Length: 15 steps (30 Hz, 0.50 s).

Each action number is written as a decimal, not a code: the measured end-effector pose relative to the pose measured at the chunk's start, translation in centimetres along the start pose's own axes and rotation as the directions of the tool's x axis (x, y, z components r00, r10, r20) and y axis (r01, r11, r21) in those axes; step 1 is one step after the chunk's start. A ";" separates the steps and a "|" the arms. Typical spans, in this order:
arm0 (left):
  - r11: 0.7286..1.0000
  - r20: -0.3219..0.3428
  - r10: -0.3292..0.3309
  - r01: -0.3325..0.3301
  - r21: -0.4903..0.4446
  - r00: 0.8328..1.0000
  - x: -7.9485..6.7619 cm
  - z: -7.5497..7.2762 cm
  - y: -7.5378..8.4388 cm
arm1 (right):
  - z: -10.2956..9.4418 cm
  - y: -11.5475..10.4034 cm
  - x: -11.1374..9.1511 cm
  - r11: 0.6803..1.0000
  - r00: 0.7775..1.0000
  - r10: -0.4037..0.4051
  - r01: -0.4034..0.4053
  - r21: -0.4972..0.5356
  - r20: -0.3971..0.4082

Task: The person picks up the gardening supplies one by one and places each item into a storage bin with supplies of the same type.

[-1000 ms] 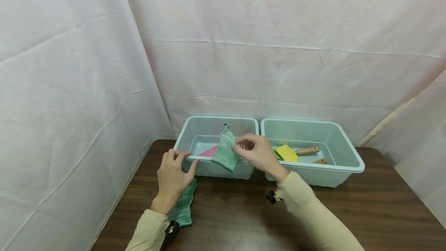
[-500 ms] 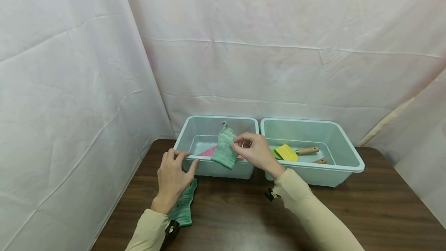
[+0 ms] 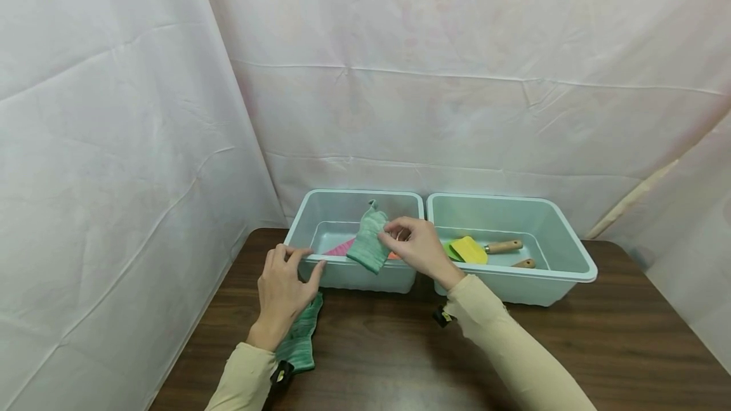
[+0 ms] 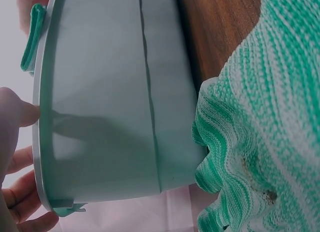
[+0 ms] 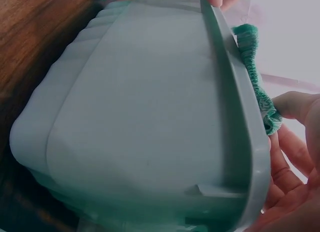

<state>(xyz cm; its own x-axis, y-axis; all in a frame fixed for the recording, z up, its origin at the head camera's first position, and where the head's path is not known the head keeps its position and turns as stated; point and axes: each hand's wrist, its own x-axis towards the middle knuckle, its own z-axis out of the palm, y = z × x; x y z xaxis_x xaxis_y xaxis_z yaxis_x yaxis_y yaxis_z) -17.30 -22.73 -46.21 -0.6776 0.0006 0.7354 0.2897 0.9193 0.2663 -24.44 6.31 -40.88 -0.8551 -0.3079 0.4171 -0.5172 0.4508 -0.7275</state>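
Note:
My right hand (image 3: 415, 241) pinches a green knitted sock (image 3: 367, 246) between thumb and fingers, over the front rim of the left light-green bin (image 3: 365, 281). In the right wrist view the sock (image 5: 249, 49) lies along the far side of the rim, with the thumb and fingertips at its end. My left hand (image 3: 281, 287) rests on the bin's front-left rim, thumb spread from the fingers. A second green knitted sock (image 3: 302, 341) lies on the table under the left wrist; its knit fills the right side of the left wrist view.
A pink ribbed piece (image 3: 341, 247) and an orange item (image 3: 394, 256) lie in the left bin. The right bin (image 3: 514, 284) beside it holds a yellow spatula head (image 3: 471, 250), a green one (image 3: 453, 252) and wooden handles (image 3: 505, 247). White curtains stand behind and left.
The right hand and the sock it holds have shifted slightly left, with the sock's lower edge a little higher. The left hand stays in place on the rim.

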 end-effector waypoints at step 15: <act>1.000 -0.004 0.001 -0.001 0.003 1.000 -0.1 0.0 -0.1 | -0.1 0.1 0.9 0.995 0.994 0.102 -0.102 0.010 -0.034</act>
<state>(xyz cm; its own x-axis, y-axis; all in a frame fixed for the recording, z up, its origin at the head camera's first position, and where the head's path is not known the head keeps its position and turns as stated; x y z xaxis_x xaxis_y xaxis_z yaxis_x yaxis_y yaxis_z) -17.32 -22.84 -46.30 -0.6747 -0.0002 0.7381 0.2885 0.9204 0.2639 -25.29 6.14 -40.52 -0.9041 -0.2316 0.3591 -0.4272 0.4718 -0.7713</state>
